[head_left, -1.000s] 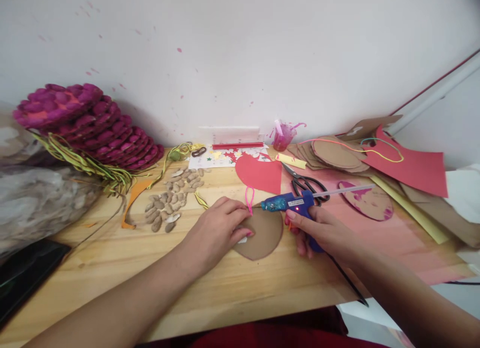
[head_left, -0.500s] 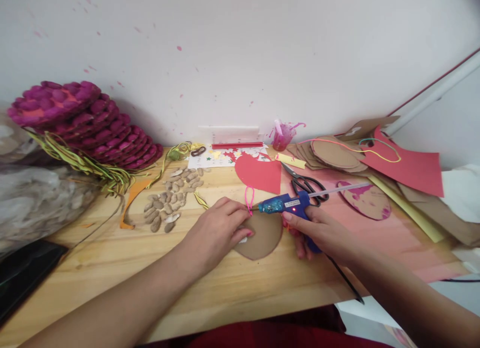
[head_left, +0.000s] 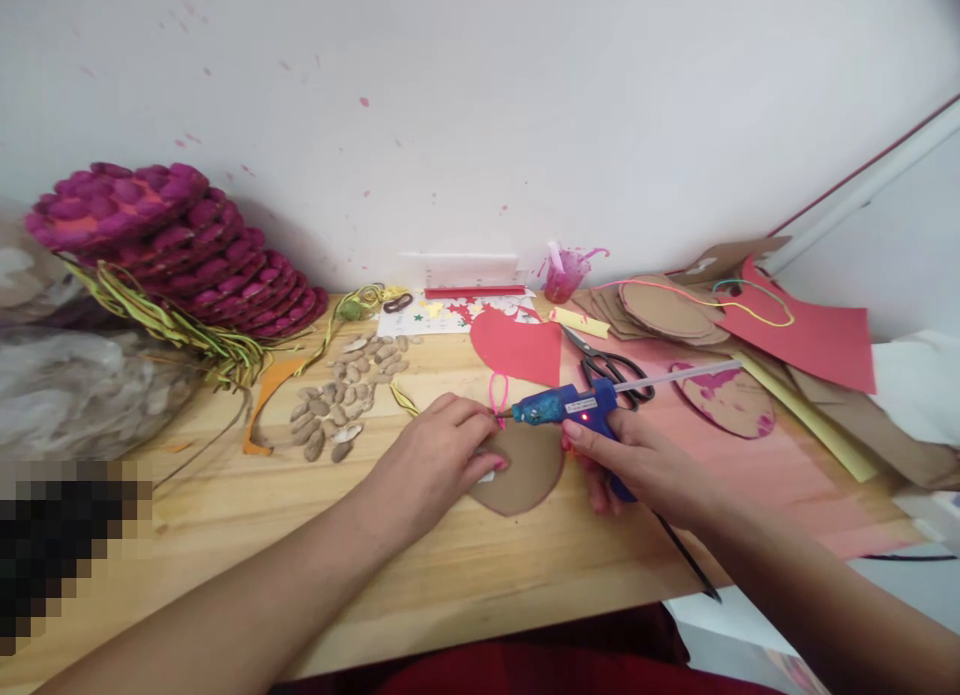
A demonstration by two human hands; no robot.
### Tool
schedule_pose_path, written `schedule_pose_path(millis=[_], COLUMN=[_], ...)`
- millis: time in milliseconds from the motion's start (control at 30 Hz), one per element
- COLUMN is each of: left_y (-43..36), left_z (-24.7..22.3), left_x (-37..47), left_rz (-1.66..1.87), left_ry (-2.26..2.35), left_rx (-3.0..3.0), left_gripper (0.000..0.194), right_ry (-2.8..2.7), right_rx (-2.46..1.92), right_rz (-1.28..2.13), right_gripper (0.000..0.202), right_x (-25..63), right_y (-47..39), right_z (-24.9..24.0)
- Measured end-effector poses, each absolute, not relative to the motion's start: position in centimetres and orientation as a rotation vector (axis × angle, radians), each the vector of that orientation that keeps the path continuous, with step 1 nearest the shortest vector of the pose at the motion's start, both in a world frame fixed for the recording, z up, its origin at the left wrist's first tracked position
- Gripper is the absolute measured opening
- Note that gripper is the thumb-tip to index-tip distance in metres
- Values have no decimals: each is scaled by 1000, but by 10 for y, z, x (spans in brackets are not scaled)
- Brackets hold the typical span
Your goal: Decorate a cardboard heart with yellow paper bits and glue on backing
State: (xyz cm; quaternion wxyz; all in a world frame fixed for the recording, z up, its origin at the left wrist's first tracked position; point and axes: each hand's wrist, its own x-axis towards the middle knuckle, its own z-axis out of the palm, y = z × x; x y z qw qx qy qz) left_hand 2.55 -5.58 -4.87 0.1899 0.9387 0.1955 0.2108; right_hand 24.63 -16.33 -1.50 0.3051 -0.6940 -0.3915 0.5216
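A round brown cardboard piece (head_left: 525, 475) lies on the wooden table, with a pink string loop (head_left: 499, 393) at its top edge. My left hand (head_left: 450, 445) rests on the left of the cardboard, fingers closed near the base of the loop; what they pinch, if anything, is hidden. A small white bit shows by the thumb. My right hand (head_left: 637, 455) is wrapped round a blue glue gun (head_left: 581, 405) with its red light on and a clear glue stick in its back. The gun's nozzle points left, right by the loop's base and my left fingertips.
Peanuts (head_left: 337, 395) and a leaning stack of purple peanut-covered discs (head_left: 180, 240) stand left. Behind are red paper (head_left: 517, 345), star cutouts and a stained cup (head_left: 564, 275). Black scissors (head_left: 619, 370), cardboard discs (head_left: 667, 307) and red sheets lie right. A cable hangs from the gun.
The camera view has shifted slightly. The glue gun's tip sits a touch further left and lower against the cardboard. My left hand has barely moved.
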Motion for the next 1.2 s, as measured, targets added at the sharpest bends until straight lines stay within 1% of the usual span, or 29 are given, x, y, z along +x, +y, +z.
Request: schedule_pose_path(millis=[267,500,600,733,1200], left_y=[-57,-58,-59,-59,-57], left_z=[-44,-42,-43,-42,-50], left_x=[25,24,24,24,25], left_rz=[560,556,552,545,595], left_ry=[559,558,565,569,543], left_rx=[2622,2616,2619,2622,2663], left_gripper=[21,20,21,24,27], right_ry=[-1069,-907,-838,-821,-821], right_rx=[-1927,-1829,-1765,-1789,-1813], right_rz=[1323,1394,1423,1399,1386], right_gripper=[42,35,32,29,28], right_x=[249,247,245,243,241], right_y=[-166,-163,-162,-161,-161], right_z=[-24,-21,-19,-18,-14])
